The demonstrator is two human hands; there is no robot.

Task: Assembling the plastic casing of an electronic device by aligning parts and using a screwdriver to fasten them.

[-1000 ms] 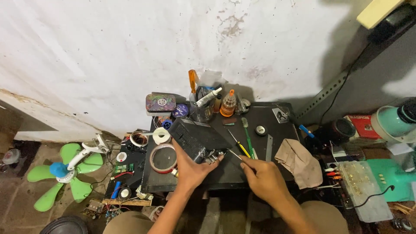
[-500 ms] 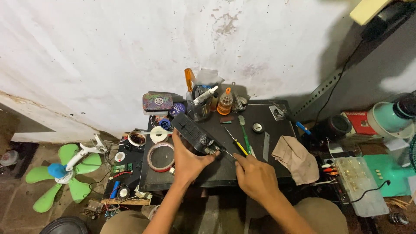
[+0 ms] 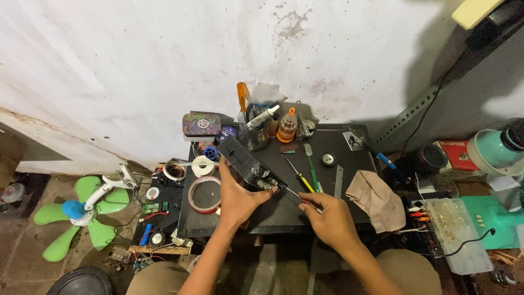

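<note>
Black device [image 3: 246, 163] now lifted by left hand [image 3: 237, 199], screwdriver [image 3: 303, 199] at it.

Head view, steeply down, near worktable [image 3: 338, 150]

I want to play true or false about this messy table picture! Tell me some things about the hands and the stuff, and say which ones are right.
1. The left hand holds a long black device tilted above the black table. True.
2. The right hand is empty. False: it holds a thin tool whose tip points at the near end of the device.
3. A beige cloth lies on the right side of the table. True.
4. The green fan blades lie on the table. False: they lie on the floor, left of it.
5. A roll of tape lies left of the left hand. True.
</note>
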